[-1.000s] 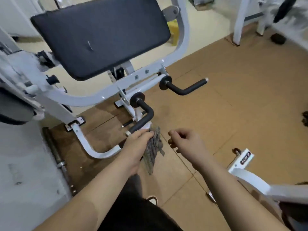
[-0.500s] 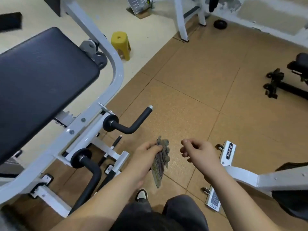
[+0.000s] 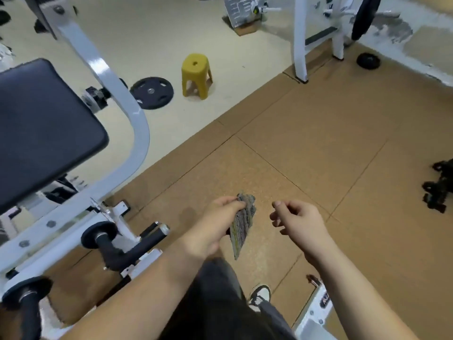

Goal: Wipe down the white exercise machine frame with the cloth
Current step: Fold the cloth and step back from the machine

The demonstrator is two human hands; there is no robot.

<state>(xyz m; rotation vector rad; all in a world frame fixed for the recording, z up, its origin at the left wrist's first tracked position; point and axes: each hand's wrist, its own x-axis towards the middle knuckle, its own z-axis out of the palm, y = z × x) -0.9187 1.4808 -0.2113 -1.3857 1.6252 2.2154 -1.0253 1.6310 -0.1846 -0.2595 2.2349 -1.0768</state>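
At the bottom edge, dark grey trousers [image 3: 220, 303] and one black-and-white shoe [image 3: 260, 294] stand on brown cork-like floor tiles [image 3: 306, 148]. Just right of the shoe a white metal machine foot [image 3: 316, 312] is cut off by the frame; it carries a dark label, but the right forearm covers most of it and the letters cannot be read.

The left hand [image 3: 215, 224] is closed around a folded grey striped cloth [image 3: 242, 224], thumb and fingers pinching its upper end while the rest hangs down in the air, touching neither floor nor machine. The right hand [image 3: 297, 223] is beside it, apart from the cloth, fingers loosely curled and holding nothing.

To the left is the white tubular exercise machine frame [image 3: 117, 94], with black foam-covered handles [image 3: 127, 251] low down and a black padded cushion [image 3: 41, 131] above; both run off the left edge and are somewhat blurred.

Further out, the brown tiles give way to a pale cream floor [image 3: 159, 33]. There lie a black weight plate [image 3: 152, 92] and a small yellow plastic stool [image 3: 196, 76]. A black piece of equipment [image 3: 438, 190] at the right edge is only partly in view. At the top, a placard with lines of writing [image 3: 241, 11] leans near the floor, its text too small to read, beside another white machine's upright posts [image 3: 300, 38].
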